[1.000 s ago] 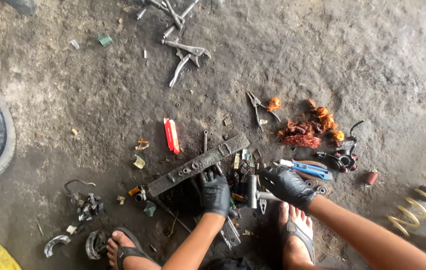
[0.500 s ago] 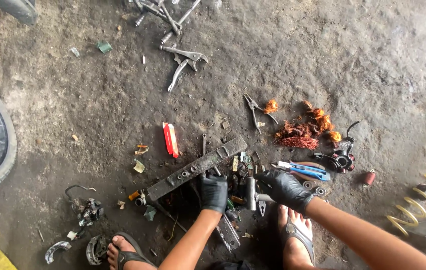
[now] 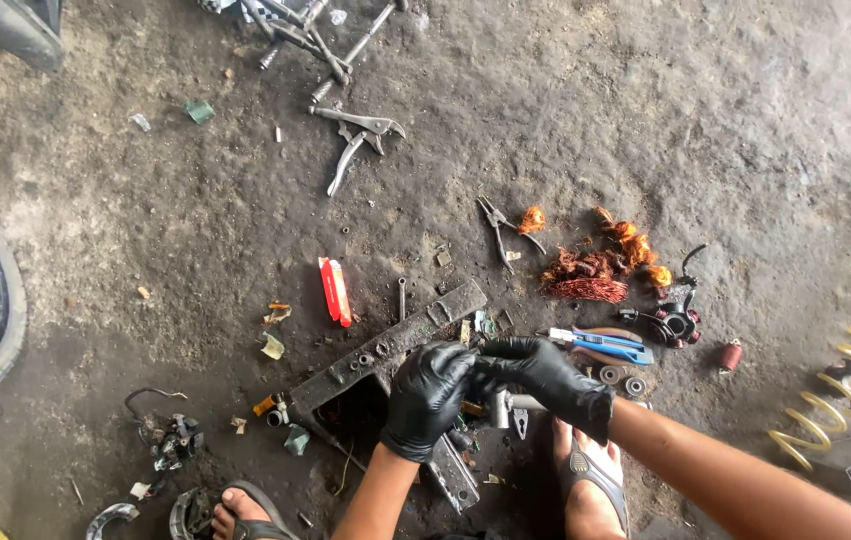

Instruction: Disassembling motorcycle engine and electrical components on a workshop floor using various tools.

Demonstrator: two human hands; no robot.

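Dirt floor [image 3: 196, 250]; gloved left hand [image 3: 426, 398], right hand [image 3: 546, 375] fingertips pinched together, object unclear; pliers [image 3: 601, 345] beside.

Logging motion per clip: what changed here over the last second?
The left hand and right hand, apart a second ago, have come together over the metal bar, fingertips meeting on something too small to tell. The blue pliers, red packet and copper wire stayed put.

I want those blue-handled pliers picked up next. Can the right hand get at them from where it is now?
Probably yes. The blue-handled pliers lie flat on the ground just beside the right hand, with nothing on top of them. That hand's fingers meet the left hand over a small part I cannot make out, so it may be busy.
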